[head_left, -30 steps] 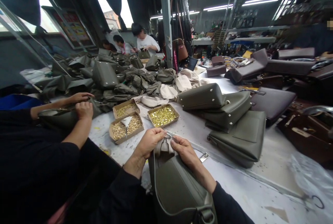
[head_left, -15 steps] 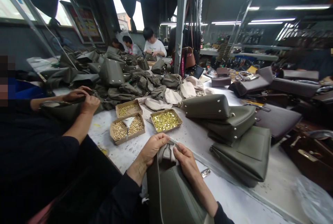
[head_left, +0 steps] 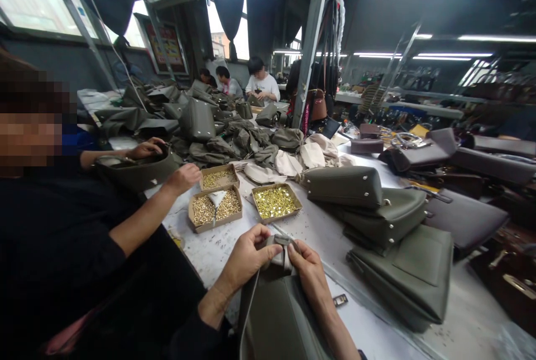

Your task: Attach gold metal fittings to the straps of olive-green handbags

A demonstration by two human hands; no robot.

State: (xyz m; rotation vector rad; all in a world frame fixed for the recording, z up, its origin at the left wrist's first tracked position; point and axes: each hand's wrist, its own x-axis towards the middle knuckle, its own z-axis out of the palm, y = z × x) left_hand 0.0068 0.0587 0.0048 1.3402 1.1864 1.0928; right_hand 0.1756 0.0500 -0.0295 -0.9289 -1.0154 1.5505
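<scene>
Olive bag [head_left: 282, 318] at the near edge of the view, below centre, its upper end toward the table [head_left: 188, 243]; whether it rests on anything below, cannot tell. Left hand [head_left: 249, 257] pinches the upper edge between thumb and bent fingers; right hand [head_left: 307, 268] pinches the same edge opposite, thumb and fingers closed on it. Between them, a small tab [head_left: 282, 240] and pale lining. Small metal fitting [head_left: 340, 300] on the table, just beside the right wrist. Beyond the hands, three cardboard trays: front left tray [head_left: 218, 226] with copper-gold bits and a white scrap, right tray [head_left: 280, 218] with brighter yellow-gold bits, rear tray [head_left: 238, 182] part filled. To the right, three olive bags [head_left: 419, 276] heaped, overlapping, metal studs showing; purplish-brown bags farther right. At left, a co-worker: one hand [head_left: 183, 178] near the rear tray, the other [head_left: 148, 148] at an open olive bag [head_left: 140, 176]. Behind the trays, pale cloth pieces [head_left: 288, 163], then a large olive pile [head_left: 199, 120]. More people seated at the far end.
</scene>
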